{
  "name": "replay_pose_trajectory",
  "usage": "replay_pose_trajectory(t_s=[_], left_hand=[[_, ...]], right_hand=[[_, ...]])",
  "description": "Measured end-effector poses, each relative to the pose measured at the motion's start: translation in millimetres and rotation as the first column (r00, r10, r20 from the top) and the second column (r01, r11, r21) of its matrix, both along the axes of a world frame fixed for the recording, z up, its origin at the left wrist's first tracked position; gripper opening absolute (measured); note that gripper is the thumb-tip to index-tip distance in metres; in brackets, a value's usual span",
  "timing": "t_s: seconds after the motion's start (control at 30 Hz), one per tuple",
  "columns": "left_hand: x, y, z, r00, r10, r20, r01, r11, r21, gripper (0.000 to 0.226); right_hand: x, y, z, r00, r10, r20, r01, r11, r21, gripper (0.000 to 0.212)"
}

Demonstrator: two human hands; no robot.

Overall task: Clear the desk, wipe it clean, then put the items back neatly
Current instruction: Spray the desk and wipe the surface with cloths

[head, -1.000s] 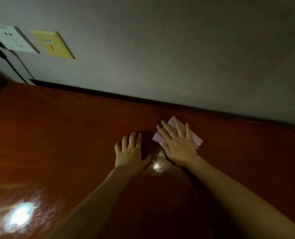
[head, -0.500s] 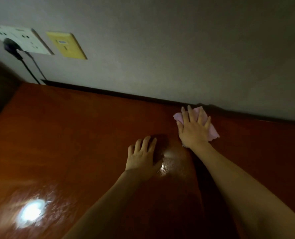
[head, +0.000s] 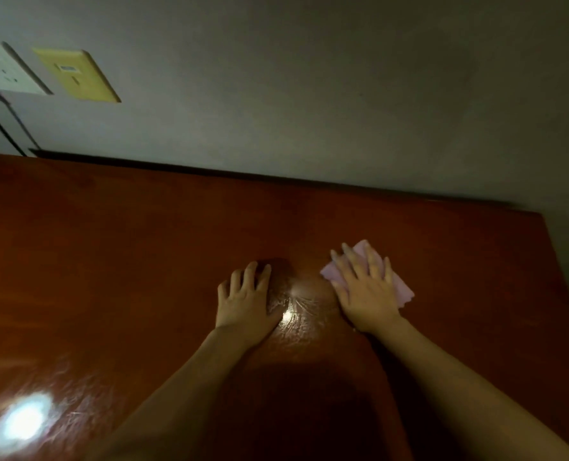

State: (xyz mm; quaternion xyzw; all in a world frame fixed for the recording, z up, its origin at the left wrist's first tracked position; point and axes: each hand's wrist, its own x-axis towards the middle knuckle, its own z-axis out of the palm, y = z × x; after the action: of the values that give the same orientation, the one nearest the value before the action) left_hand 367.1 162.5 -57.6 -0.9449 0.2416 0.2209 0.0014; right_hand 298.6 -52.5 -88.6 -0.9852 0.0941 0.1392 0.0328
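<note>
A grey wall (head: 309, 78) fills the far half of the view, and below it a glossy red-brown surface (head: 110, 261) stretches from the left edge to its right edge, with a bright glare patch at the near left and a smaller one between the hands. On the wall at far left sit a white socket plate (head: 4, 69) with a dark cable (head: 7, 128) hanging from it, and just right of it a yellow plate (head: 77, 76). The right hand (head: 364, 291) lies flat with fingers straight and spread, pressing a pink cloth (head: 399, 289) onto the surface right of centre. The left hand (head: 246, 299) rests palm-down just left of it, fingers relaxed, holding nothing.
</note>
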Motion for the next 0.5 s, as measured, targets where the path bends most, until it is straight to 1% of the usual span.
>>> replay_pose_trajectory(t_s=[0.1, 0.13, 0.17, 0.23, 0.33, 0.43, 0.5], left_hand=[[-12.8, 8.3, 1.1, 0.998, -0.054, -0.018, 0.055, 0.999, 0.002, 0.078], [-16.7, 12.3, 0.8, 0.998, -0.063, -0.018, 0.063, 0.998, -0.002, 0.077], [-19.7, 16.7, 0.4, 0.998, -0.066, -0.018, 0.066, 0.998, -0.011, 0.076], [-24.4, 25.2, -0.5, 0.997, -0.071, -0.01, 0.071, 0.997, -0.028, 0.075], [-33.8, 34.8, -1.8, 0.997, -0.073, -0.002, 0.073, 0.997, -0.022, 0.074], [-42.5, 38.1, -4.1, 0.999, -0.045, -0.007, 0.045, 0.999, -0.029, 0.071], [-47.0, 37.6, -5.9, 1.0, -0.027, 0.003, 0.027, 0.999, -0.034, 0.071]], right_hand=[[28.4, 7.6, 3.3, 0.972, -0.225, 0.063, 0.224, 0.974, 0.026, 0.058], [38.9, 15.9, 2.3, 0.956, -0.284, 0.066, 0.281, 0.958, 0.05, 0.058], [48.3, 26.3, 1.6, 0.95, -0.305, 0.064, 0.301, 0.951, 0.066, 0.059], [60.1, 52.5, -0.8, 0.967, -0.237, 0.088, 0.232, 0.97, 0.07, 0.059], [49.7, 88.3, -4.6, 0.995, -0.034, 0.093, 0.03, 0.998, 0.05, 0.059], [4.0, 98.7, -10.8, 0.984, 0.163, 0.077, -0.166, 0.985, 0.047, 0.058], [-30.7, 90.9, -12.3, 0.978, 0.202, 0.047, -0.203, 0.979, 0.033, 0.057]])
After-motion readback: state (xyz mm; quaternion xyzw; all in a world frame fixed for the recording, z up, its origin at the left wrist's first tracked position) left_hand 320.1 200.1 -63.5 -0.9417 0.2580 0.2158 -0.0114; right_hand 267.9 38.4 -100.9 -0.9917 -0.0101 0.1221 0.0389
